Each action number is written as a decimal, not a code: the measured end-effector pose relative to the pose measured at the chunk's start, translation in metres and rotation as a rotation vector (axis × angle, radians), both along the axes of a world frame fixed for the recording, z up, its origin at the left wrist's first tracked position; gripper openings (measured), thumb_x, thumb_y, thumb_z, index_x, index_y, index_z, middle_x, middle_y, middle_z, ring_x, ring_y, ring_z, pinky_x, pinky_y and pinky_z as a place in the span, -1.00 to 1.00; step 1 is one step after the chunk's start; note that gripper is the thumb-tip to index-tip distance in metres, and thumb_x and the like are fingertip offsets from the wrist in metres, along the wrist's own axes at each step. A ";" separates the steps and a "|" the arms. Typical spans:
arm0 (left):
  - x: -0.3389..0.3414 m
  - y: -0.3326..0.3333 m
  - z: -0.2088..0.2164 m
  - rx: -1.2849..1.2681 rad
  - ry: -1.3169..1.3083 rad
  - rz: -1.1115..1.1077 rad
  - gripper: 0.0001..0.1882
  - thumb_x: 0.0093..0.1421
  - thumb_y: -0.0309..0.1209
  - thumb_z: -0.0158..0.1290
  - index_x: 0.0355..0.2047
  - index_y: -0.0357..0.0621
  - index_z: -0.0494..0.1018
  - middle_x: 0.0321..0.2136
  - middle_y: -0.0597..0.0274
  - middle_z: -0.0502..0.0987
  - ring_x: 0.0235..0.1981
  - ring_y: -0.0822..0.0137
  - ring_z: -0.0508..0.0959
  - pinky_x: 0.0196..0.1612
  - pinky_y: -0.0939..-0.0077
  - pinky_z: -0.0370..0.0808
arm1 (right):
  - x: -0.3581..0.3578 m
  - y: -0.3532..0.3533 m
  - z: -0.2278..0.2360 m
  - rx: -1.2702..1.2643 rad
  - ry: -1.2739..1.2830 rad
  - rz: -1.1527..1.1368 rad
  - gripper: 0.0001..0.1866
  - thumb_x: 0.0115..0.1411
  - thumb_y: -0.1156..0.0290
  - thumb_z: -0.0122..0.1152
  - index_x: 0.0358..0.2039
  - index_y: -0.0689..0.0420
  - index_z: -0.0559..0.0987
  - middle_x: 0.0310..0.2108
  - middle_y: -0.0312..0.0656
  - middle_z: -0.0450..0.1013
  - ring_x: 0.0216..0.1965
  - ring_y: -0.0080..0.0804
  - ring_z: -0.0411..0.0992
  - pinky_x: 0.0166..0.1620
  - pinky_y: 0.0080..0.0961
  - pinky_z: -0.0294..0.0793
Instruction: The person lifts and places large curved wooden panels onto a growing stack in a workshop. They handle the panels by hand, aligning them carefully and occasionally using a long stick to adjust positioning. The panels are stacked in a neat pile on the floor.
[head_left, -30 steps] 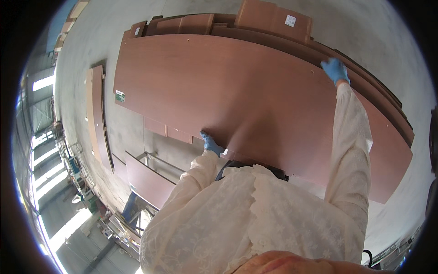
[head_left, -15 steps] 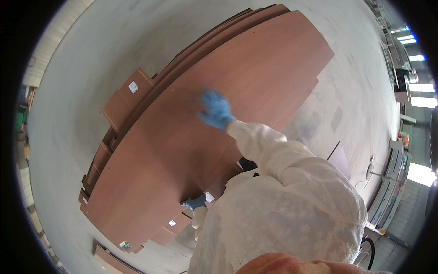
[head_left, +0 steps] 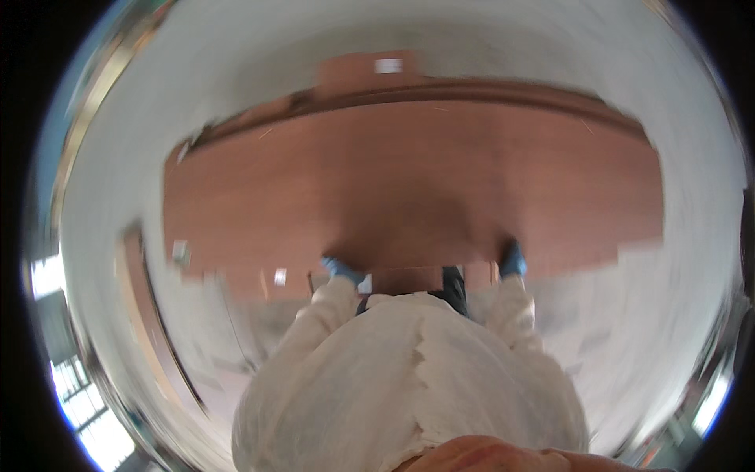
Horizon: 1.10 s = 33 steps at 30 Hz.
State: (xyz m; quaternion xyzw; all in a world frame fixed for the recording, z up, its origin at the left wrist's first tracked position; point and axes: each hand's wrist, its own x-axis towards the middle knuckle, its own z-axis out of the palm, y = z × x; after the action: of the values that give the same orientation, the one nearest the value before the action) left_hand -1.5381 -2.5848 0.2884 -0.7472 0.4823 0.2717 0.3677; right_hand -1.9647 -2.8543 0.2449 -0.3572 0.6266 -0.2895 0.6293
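A large reddish-brown board (head_left: pixel 409 173) lies flat in front of me on top of a stack. My left hand (head_left: pixel 344 271), in a blue glove, is closed on its near edge, left of my body. On the right, my gloved right hand (head_left: pixel 513 261) holds the same near edge; motion blur smears it. Parts of both hands' fingers are hidden around the edge. White sleeves cover both my forearms.
Brown cardboard (head_left: pixel 346 72) with a white label sticks out behind the stack. More brown cardboard (head_left: pixel 295 285) shows under the near edge at the left. A long, narrow brown piece (head_left: pixel 157 322) lies on the grey floor (head_left: pixel 598 315) farther left.
My right hand has come from above the middle of the board to its near edge at the right. My left hand stays at the near edge. My view has turned, so the board now runs level.
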 end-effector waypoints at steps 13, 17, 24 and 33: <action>-0.006 -0.012 -0.039 -1.143 0.667 2.829 -0.06 0.18 0.45 -0.49 0.37 0.11 0.09 0.35 0.30 0.17 0.34 0.09 0.17 0.37 -0.13 -0.04 | -0.004 -0.014 0.050 0.439 -0.236 -0.205 -0.44 0.24 -0.03 0.12 0.17 -0.03 0.43 0.15 -0.28 0.41 0.12 -0.28 0.38 0.07 -0.22 0.48; -0.031 -0.023 -0.036 -1.083 0.656 2.854 -0.07 0.19 0.43 -0.48 0.37 0.10 0.09 0.35 0.30 0.17 0.35 0.08 0.16 0.36 -0.15 -0.04 | -0.025 -0.030 0.047 0.427 -0.115 -0.196 -0.51 0.23 -0.03 0.16 0.08 -0.04 0.51 0.06 -0.30 0.49 0.03 -0.26 0.46 0.01 -0.29 0.52; -0.045 -0.043 -0.034 -1.041 0.644 2.869 -0.10 0.22 0.39 -0.47 0.37 0.08 0.09 0.35 0.29 0.17 0.35 0.07 0.16 0.35 -0.19 -0.05 | -0.054 -0.063 0.027 0.417 -0.188 -0.191 -0.57 0.22 0.03 0.19 -0.02 0.02 0.56 -0.03 -0.23 0.54 -0.06 -0.24 0.51 -0.07 -0.21 0.60; -0.055 -0.039 -0.036 -1.079 0.567 2.882 -0.13 0.25 0.34 -0.45 0.37 0.05 0.09 0.35 0.28 0.17 0.35 0.06 0.15 0.34 -0.25 -0.06 | -0.042 -0.058 0.039 0.451 -0.142 -0.293 -0.53 0.27 0.06 0.12 0.05 0.11 0.52 0.06 -0.16 0.48 0.04 -0.23 0.46 0.08 -0.19 0.53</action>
State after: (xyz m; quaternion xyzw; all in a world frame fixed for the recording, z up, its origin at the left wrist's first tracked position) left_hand -1.5927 -2.6240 0.2523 -0.5263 -0.5249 0.3096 -0.5930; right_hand -2.0065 -2.9118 0.2837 -0.0924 0.6744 -0.2549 0.6868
